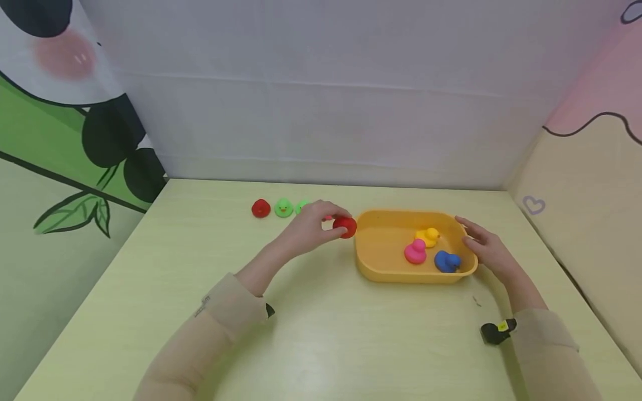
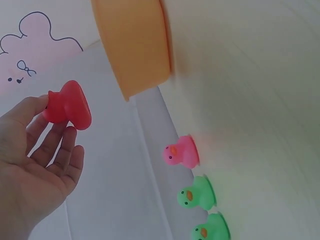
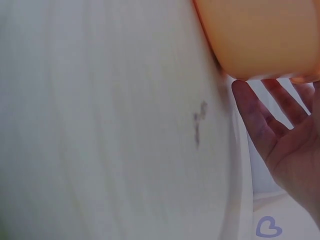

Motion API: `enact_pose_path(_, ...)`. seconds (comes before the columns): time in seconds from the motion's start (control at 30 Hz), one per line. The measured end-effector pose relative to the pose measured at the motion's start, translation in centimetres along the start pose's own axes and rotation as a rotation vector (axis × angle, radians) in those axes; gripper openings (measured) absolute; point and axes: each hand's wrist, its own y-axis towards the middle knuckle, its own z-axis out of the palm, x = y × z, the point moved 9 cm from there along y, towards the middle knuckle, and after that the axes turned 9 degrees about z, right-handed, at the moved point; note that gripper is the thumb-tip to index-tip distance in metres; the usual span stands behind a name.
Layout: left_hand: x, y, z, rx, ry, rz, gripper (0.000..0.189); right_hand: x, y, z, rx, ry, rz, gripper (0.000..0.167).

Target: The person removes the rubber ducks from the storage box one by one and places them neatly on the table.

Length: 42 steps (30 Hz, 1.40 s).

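My left hand (image 1: 312, 227) pinches a red rubber duck (image 2: 71, 106) between thumb and fingers. In the head view it is just off the left end of an orange-yellow plastic tub (image 1: 391, 276), above the table. Inside the tub sit a yellow duck (image 1: 426, 236), a pink duck (image 1: 415, 252) and a blue duck (image 1: 446, 261). My right hand (image 1: 486, 249) touches the tub's right end, its fingers fairly straight against the outer wall and rim, as the right wrist view also shows.
Along the back of the table stand another red duck (image 1: 261, 208), a green duck (image 1: 283, 208), a second green duck (image 2: 197, 193) and a pink duck (image 2: 182, 152). My left hand partly hides this row in the head view. A white cloth wall (image 1: 321, 128) rises behind.
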Motion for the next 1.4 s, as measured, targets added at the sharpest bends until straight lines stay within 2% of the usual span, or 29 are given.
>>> enact_pose_path(0.13,1.6,-0.7,0.0,-0.012,0.008,-0.012,0.023,-0.1,0.1,0.0,0.003,0.001,0.006,0.057)
enact_pose_path(0.3,3.8,-1.4,0.2,-0.009,0.008,-0.076,0.026,-0.1,0.1,0.0,0.002,0.001,0.008,0.058)
enact_pose_path(0.4,4.7,-1.6,0.3,0.001,0.011,-0.093,0.028,0.0,0.0,0.0,0.001,0.0,0.009,0.057)
enact_pose_path(0.73,7.0,-2.3,1.5,0.106,0.029,-0.11,0.024,-0.1,-1.4,0.8,-0.007,0.02,0.024,0.058)
enact_pose_path(0.9,8.3,-2.6,2.4,0.164,0.031,-0.173,0.024,-0.2,-2.0,1.2,-0.012,0.023,0.027,0.058)
enact_pose_path(1.13,10.2,-2.2,3.5,0.225,0.008,-0.265,0.026,-0.4,-1.7,1.3,-0.01,0.028,0.023,0.058)
enact_pose_path(1.4,10.9,-2.0,4.3,0.249,-0.005,-0.316,0.028,-0.5,-1.7,1.4,-0.012,0.033,0.027,0.058)
